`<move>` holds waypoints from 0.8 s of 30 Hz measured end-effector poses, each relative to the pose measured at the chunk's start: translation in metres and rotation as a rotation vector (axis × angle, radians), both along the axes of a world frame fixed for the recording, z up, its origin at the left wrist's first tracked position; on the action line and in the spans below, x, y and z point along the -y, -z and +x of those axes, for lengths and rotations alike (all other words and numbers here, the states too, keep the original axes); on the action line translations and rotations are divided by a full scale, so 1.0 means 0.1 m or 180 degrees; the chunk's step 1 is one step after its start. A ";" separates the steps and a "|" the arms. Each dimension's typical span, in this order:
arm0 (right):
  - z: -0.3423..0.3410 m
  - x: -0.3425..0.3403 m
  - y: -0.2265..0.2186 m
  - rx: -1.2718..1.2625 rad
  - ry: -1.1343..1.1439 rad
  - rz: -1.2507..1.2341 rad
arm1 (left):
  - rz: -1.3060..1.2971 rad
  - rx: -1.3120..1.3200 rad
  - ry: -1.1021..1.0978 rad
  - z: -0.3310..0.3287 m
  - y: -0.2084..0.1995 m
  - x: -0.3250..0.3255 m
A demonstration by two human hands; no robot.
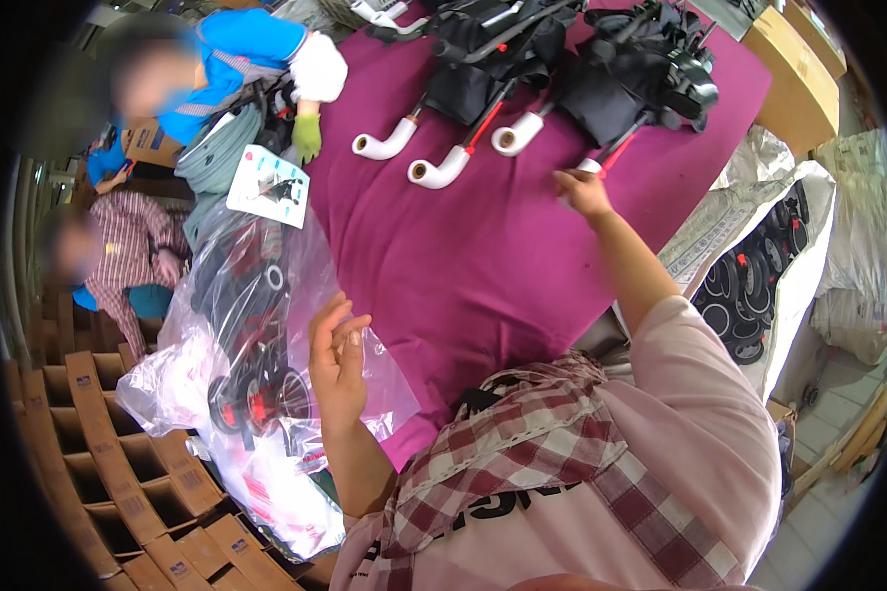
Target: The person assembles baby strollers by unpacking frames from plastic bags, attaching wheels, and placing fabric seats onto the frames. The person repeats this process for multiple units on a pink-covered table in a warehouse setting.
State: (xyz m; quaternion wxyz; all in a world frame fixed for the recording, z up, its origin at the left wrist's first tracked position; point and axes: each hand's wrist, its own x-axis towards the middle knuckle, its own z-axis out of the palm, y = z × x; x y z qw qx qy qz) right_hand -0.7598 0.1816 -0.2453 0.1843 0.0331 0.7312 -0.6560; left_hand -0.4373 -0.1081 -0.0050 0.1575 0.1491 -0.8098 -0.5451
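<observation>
My right hand (583,194) is closed around the white handle end (589,166) of a folded black stroller (616,94), beside its red strip. Another folded stroller (493,64) lies to the left of it on the purple cloth (443,271), its curved white handles pointing toward me. My left hand (340,364) is raised with nothing in it, fingers apart. Beside that hand, a clear plastic bag (310,261) covers a folded stroller with dark wheels (256,404). A printed card (269,185) lies at the bag's far end.
A co-worker in blue (241,49) with a green glove (307,136) stands at the far left; a person in a checked shirt (133,236) is nearer. Divided cardboard boxes (89,433) fill the lower left. At right, a white sack (808,212) holds several wheels (744,291).
</observation>
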 end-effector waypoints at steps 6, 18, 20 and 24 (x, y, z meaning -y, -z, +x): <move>0.50 -1.21 -0.05 0.0232 0.1119 0.0847 | 0.0262 0.0092 -0.0541 1.04 0.19 0.40; 3.41 0.75 -0.50 -0.1589 -0.1369 0.1320 | 0.1104 -0.0608 0.0148 1.59 0.31 0.74; 3.80 0.98 -1.26 -0.2035 -0.2482 0.0630 | 0.1131 -0.0615 0.0234 1.65 0.34 0.82; 3.47 1.06 -2.55 -0.4351 -0.1655 0.1247 | 0.1418 -0.0654 0.0259 1.62 0.57 0.81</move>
